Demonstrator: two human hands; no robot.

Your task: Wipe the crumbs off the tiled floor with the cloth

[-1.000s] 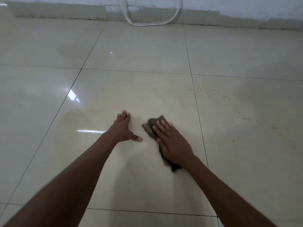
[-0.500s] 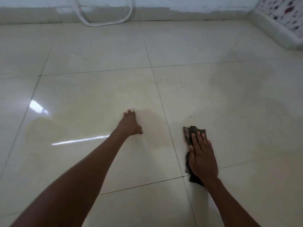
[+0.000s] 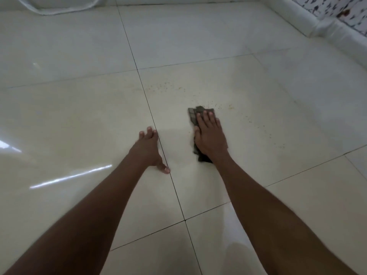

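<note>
Your left hand braces flat w/ fingers straight on the tiled floor, right hand presses flat on the cloth just short of the crumbs; cloth's prob. soft & light, so keep palm pressure on its middle.

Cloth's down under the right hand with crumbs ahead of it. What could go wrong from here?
1. The crumbs spread wide, also toward the grout line; the small cloth may push some aside and miss others.
2. The right hand only presses flat, so the cloth could slip out.
3. The left hand braces on glossy floor and might slide.
</note>
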